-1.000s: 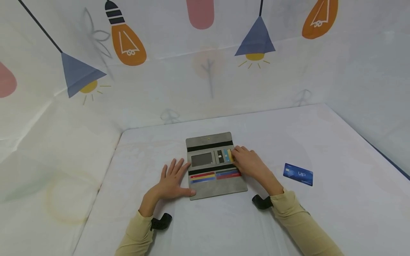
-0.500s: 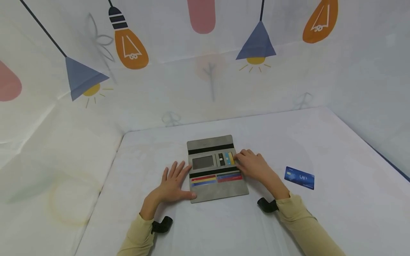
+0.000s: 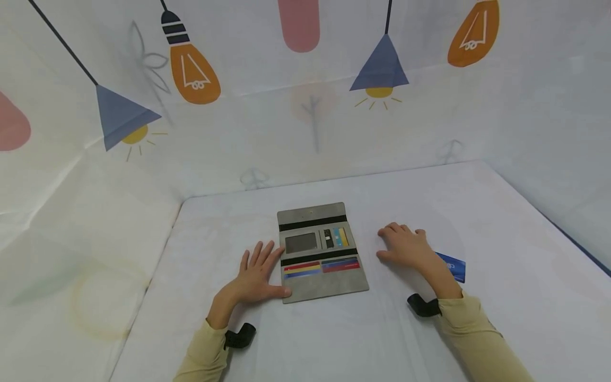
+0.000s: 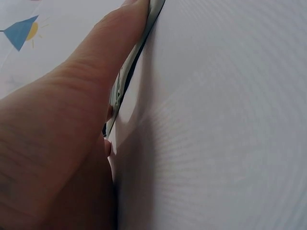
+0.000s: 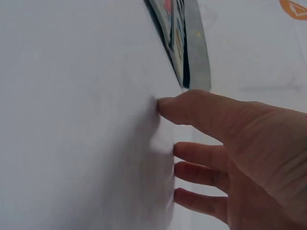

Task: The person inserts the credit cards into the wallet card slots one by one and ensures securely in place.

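I count one grey wallet lying open mid-tabletop, with four cards tucked in its lower slots and three upright in the middle pocket. One blue card lies toward the right edge, partly under my right hand, which rests flat and relaxed. My left hand presses flat-fingered against the wallet's left edge.

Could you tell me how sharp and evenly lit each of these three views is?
Head view: soft, even light, faint shadows only; wallet and both hands sharp, the wall lines bowed by a wide lens. Left wrist view: the left hand fills the frame, close and soft, casting a dim shadow on the table. Right wrist view: the right hand fairly clear, the wallet behind it blurred.
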### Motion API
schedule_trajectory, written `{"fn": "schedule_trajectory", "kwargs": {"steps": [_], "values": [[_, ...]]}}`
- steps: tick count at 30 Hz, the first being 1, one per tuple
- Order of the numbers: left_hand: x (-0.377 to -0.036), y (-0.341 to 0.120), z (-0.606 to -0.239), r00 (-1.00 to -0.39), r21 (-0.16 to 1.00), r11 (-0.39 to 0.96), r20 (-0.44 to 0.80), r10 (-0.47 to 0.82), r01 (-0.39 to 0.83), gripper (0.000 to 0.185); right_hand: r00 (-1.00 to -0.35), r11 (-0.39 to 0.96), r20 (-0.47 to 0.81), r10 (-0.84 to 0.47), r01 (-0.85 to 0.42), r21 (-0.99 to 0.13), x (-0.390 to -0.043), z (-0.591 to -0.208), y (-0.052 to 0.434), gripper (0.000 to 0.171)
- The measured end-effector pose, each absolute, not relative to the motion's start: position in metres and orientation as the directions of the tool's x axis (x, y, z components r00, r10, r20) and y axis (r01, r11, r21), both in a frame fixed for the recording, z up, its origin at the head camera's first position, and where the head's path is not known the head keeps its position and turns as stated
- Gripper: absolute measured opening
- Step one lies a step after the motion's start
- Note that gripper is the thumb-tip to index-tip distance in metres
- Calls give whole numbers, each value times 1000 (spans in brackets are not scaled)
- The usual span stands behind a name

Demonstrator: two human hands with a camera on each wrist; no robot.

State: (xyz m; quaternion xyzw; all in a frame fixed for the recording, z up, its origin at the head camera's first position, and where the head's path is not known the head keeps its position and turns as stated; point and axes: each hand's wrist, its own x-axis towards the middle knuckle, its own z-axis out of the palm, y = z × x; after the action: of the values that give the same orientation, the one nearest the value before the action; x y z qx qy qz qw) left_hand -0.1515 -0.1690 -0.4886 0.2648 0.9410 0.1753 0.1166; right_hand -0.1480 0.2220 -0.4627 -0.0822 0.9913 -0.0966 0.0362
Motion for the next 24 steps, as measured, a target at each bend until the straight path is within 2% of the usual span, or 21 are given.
{"fn": "schedule_trajectory", "kwargs": {"steps": [10, 18, 24], "values": [[-149, -169, -484, -835, 399, 796, -119, 537, 455, 103, -984, 963, -97, -152, -125, -239, -121, -449, 270, 62], [-148, -170, -485, -833, 412, 784, -100, 545, 464, 103, -983, 973, -146, -107, -73, -219, -104, -447, 295, 73], [-149, -169, -485, -832, 394, 793, -114, 543, 464, 102, -986, 973, -140, -92, -60, -222, -94, -450, 311, 73]]}}
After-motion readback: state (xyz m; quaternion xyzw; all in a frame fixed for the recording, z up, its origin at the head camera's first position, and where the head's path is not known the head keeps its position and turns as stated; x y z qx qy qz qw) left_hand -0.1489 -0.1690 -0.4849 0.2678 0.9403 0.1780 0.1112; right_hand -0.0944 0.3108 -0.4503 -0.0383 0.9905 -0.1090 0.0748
